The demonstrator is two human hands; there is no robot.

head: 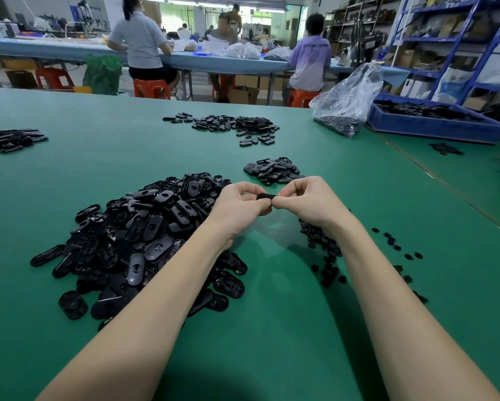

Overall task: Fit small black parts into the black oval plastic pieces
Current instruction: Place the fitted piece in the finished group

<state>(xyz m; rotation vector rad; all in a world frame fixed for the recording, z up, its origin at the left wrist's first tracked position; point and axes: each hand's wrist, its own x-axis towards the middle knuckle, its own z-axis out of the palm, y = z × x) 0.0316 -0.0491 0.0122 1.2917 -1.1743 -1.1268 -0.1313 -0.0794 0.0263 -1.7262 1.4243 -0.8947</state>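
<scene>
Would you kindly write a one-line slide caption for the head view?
Both hands, left and right, pinch one oval piece above the green table, between the big pile and small parts.

Green worktable (271, 342), blue shelving (456, 39), orange stools (149, 87).

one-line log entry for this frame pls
phase: fitting | left hand: pinches oval piece | right hand: pinches same piece | big pile: left | small parts: right
</scene>
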